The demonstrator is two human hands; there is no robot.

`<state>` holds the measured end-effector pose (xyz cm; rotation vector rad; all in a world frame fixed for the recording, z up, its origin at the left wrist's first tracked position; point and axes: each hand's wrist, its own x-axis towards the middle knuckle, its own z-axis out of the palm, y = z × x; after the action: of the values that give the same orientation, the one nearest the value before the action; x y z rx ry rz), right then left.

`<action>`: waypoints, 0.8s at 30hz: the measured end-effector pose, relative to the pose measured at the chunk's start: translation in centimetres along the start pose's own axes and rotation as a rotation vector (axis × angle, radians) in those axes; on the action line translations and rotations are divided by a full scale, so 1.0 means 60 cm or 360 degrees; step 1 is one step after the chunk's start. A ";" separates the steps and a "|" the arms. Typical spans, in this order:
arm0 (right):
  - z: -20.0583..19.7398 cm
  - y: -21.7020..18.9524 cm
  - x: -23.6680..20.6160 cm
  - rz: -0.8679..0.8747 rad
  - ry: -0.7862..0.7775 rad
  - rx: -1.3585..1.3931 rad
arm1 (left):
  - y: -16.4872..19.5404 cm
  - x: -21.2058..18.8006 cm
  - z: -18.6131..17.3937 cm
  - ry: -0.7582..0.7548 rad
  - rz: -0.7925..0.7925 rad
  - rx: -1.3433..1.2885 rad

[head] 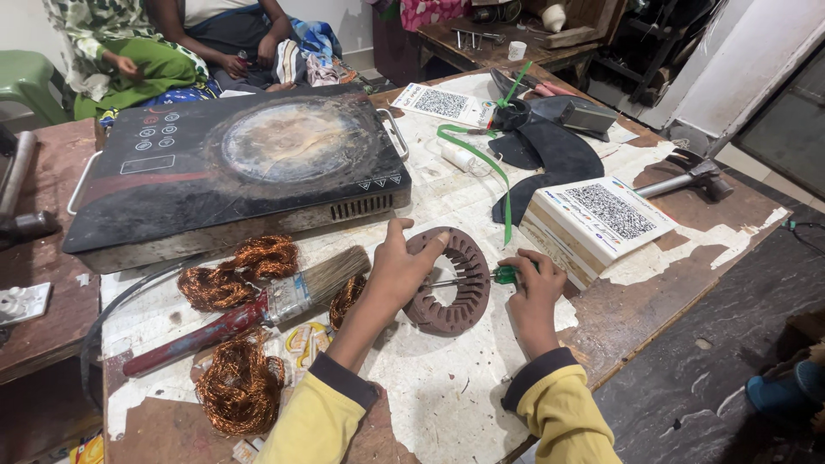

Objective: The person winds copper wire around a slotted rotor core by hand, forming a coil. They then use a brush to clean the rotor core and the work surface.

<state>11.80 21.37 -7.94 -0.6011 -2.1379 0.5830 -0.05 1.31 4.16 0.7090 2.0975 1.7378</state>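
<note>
- Head view: the left hand (397,271) is pressing down on the left rim of a brown ring-shaped motor stator (449,281), fingers curled over its top edge, thumb lying along the rim.
- The stator is lying flat on the worktop (447,387), near the middle of the near half, on a patch of torn white paper covering.
- The right hand (534,292) is clenching a green-handled screwdriver (481,277); the metal shaft is pointing left into the open centre of the stator, roughly level.
- Both forearms are wearing yellow sleeves with dark cuffs and are entering from the near edge.
- Just left of the left hand, a paintbrush (258,311) with a red handle is lying diagonally, bristles toward the stator.
- Clumps of copper wire (239,387) are sitting around the brush, toward the near-left corner; one more clump is partly hidden behind the left wrist.
- A black induction cooktop (232,163) is occupying the far-left part of the worktop.
- A white box (597,225) with a printed square code is sitting just beyond the right hand, toward the right edge.
- A green strap (481,155) and dark fan blades (550,155) are lying beyond the box, toward the far-right corner.
- A hammer (687,179) is resting at the right edge.
- Two other people are sitting past the far edge; their hands are well apart from the stator.
</note>
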 end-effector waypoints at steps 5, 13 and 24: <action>0.002 0.003 0.004 -0.0014 0.0002 0.0010 | -0.004 0.006 -0.004 -0.0017 -0.0091 0.0211; -0.006 -0.010 0.002 -0.0027 0.0007 0.0138 | -0.020 0.014 -0.004 -0.0038 -0.0068 0.0446; -0.030 -0.039 0.009 0.0203 -0.0061 0.0454 | -0.030 0.022 -0.007 -0.0013 0.0163 0.0346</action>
<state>12.44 20.21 -5.24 -0.5724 -2.0120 0.9577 -1.69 1.46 2.60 0.8961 2.3053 1.5676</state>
